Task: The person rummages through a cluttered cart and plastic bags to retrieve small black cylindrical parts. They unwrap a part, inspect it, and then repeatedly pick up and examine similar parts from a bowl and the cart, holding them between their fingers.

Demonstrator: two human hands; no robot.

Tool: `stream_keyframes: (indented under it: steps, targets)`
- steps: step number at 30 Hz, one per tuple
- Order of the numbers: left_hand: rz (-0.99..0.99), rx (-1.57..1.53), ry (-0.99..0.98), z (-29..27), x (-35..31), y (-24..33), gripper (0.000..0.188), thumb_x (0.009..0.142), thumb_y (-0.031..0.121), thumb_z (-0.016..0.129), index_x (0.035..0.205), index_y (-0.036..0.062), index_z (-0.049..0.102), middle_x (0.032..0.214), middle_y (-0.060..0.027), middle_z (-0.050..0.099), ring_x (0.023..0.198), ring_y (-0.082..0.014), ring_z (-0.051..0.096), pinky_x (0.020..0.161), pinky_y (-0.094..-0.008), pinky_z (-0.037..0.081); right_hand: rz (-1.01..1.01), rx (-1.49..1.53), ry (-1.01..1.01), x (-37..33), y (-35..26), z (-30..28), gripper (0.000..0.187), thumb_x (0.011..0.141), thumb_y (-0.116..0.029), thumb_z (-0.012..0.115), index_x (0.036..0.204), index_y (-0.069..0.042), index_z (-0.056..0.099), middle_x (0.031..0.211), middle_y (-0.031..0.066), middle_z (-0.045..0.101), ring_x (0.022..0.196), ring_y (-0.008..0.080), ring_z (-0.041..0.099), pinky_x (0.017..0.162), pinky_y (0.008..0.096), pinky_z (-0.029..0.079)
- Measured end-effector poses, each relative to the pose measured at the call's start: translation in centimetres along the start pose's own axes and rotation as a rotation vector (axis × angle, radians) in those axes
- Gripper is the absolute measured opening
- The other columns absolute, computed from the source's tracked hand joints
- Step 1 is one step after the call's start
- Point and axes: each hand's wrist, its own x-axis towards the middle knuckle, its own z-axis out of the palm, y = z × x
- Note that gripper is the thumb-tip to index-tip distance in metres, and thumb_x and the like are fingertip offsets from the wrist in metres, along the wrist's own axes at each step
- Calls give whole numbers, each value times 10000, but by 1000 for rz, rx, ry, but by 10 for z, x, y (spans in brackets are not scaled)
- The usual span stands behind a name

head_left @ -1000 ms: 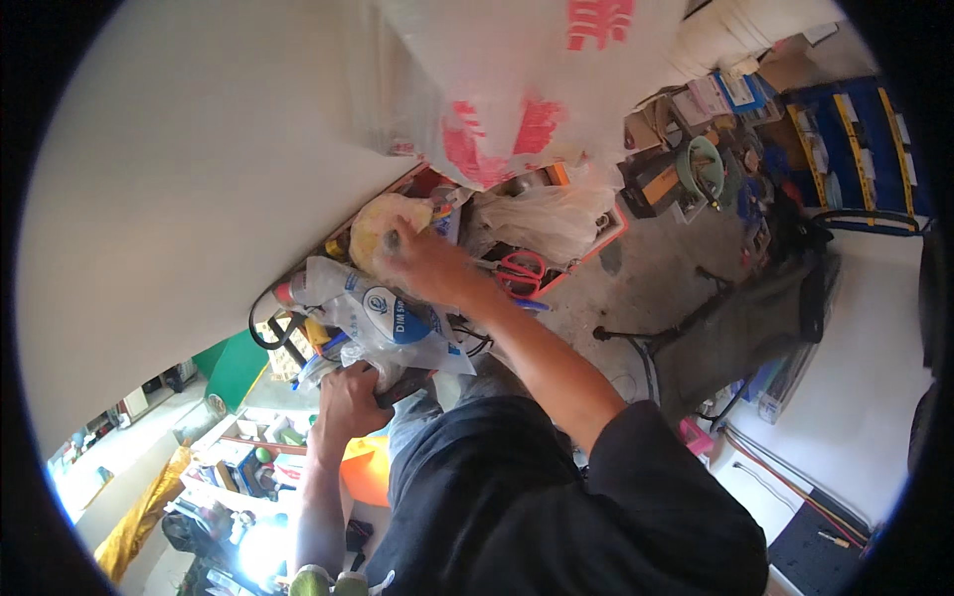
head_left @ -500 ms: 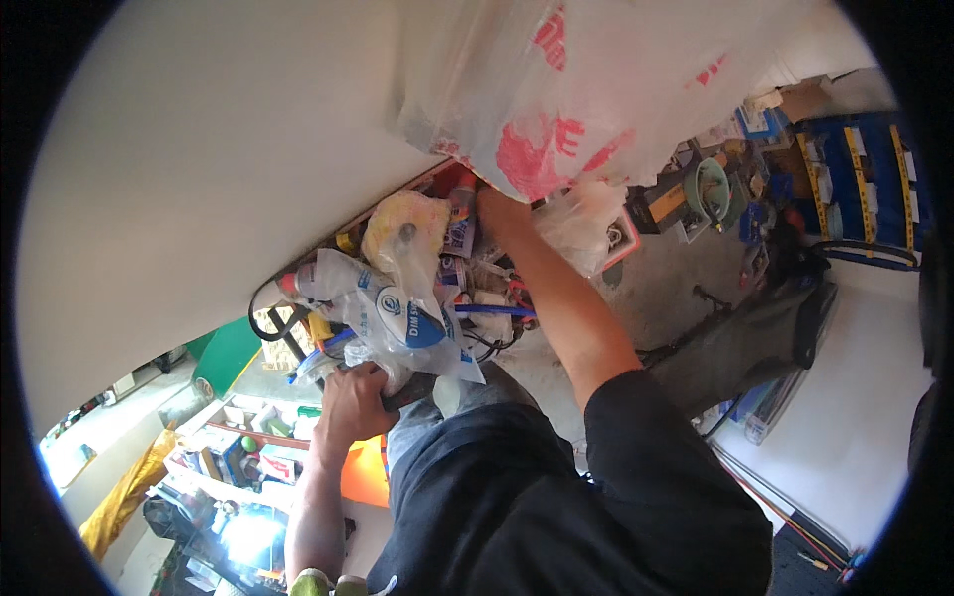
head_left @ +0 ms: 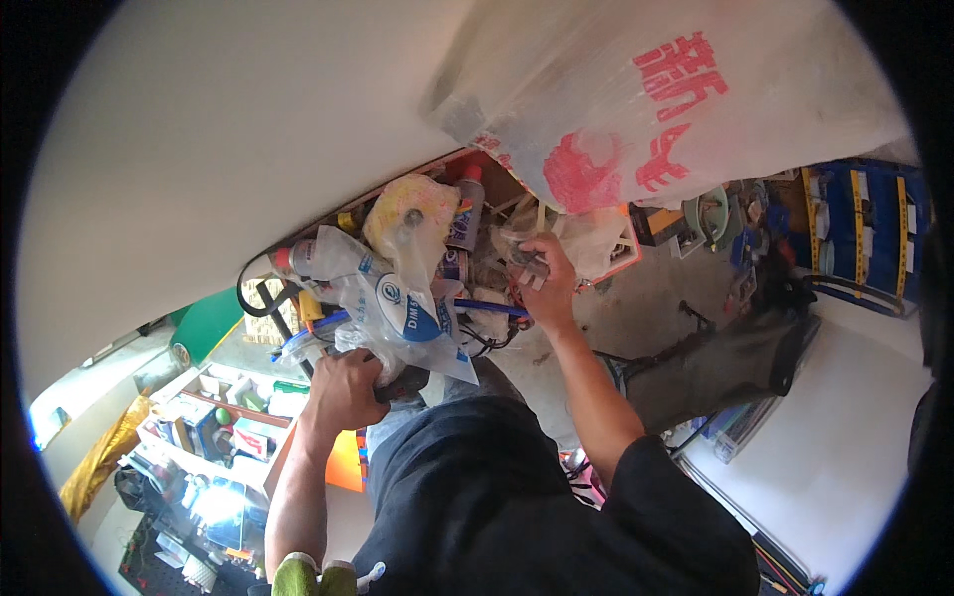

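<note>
At the left, slanting across the view, a broad, smooth, off-white panel [head_left: 199, 149]. At the top, a large translucent white plastic sheet [head_left: 596, 109] with red markings, hanging above the far end of a shallow box with an orange-red rim [head_left: 636, 256]. Off to the right, well apart from both hands, a folding chair of dark grey fabric [head_left: 715, 363].

Between the hands, beyond the left and farther from the right, a limp, clear-and-white plastic bag [head_left: 397, 293] with a blue oval print. Farther out, just past the bag, a round, yellow-and-pink roll [head_left: 386, 214] with a hole in the middle. Beside the roll, on the side toward the right hand [head_left: 553, 283], a slim grey spray can [head_left: 466, 216] with a red cap.

At the lower left, the left hand [head_left: 343, 389], curled closed around a dark, thick handle [head_left: 405, 384], with crumpled clear plastic [head_left: 356, 365] just beyond the knuckles. Running from near the bag toward the right wrist, a thin blue tube [head_left: 489, 307]. Smallest, a little grey piece [head_left: 534, 270], pinched in the bent fingers of the right hand over the box's near edge; too blurred to identify.
</note>
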Motion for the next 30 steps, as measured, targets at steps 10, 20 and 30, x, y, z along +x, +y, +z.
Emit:
stream_keyframes:
  steps: [10,20,30]
  targets:
    - [21,-1,23,6,0,-1,270,568,191,808,767,43,703,821,-141,684,777,-380,723,687,-491,575,223,874,75,-12,7,-11,537,820,163,776,1298,-17,611,1215,60,653,1137,202,677,1021,429,610]
    - [11,-3,31,10,0,-1,261,571,191,801,757,39,700,813,-151,683,756,-393,715,669,-497,559,316,1074,-14,5,-26,-29,893,851,149,775,1642,-56,415,1319,122,666,995,188,744,890,352,647]
    - [1,1,19,9,1,3,282,574,198,813,774,29,708,841,-164,702,775,-409,717,692,-503,569,294,938,72,8,-10,-28,797,864,117,770,1592,-49,490,1335,132,673,1063,180,712,902,345,625]
